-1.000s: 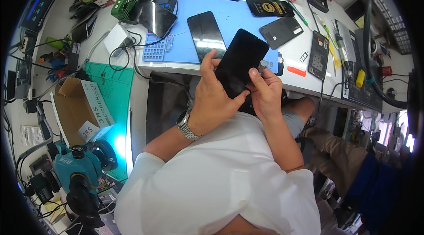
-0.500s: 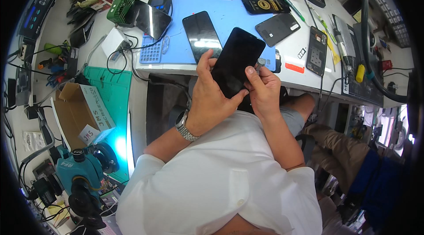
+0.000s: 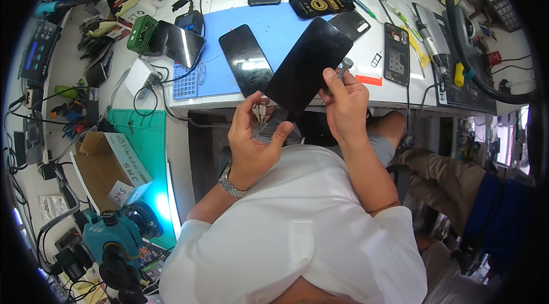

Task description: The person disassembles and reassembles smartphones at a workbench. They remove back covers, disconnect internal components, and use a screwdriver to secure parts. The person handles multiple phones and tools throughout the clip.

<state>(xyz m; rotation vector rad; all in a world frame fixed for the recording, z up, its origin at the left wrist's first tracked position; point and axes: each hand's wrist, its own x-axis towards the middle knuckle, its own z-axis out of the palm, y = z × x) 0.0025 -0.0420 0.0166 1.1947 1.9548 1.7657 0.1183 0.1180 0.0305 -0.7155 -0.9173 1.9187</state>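
My right hand [image 3: 346, 106] holds a black phone screen [image 3: 306, 64] with the thumb at its right edge; a small grey metallic tool [image 3: 345, 65] sticks up beside those fingers. My left hand [image 3: 251, 149] curls at the screen's lower-left end, gripping a part with bare metal [image 3: 259, 112], partly hidden and too small to make out. Behind them, another black phone [image 3: 243, 58] lies on the blue mat [image 3: 214, 24]. A grey back cover [image 3: 354, 21] is partly hidden by the screen, and an opened phone frame [image 3: 395, 52] lies to the right.
At left are a green gadget [image 3: 140, 34], cables, a cardboard box [image 3: 97, 172], a teal microscope [image 3: 111, 241] and a green mat [image 3: 148, 149]. A hose [image 3: 486, 89] arches on the right above tools. Another person's trousered legs [image 3: 434, 184] are at lower right.
The screen has moved up and right with my right hand. My left hand has moved down and left, its thumb now off the screen, exposing the metal part between the fingers.
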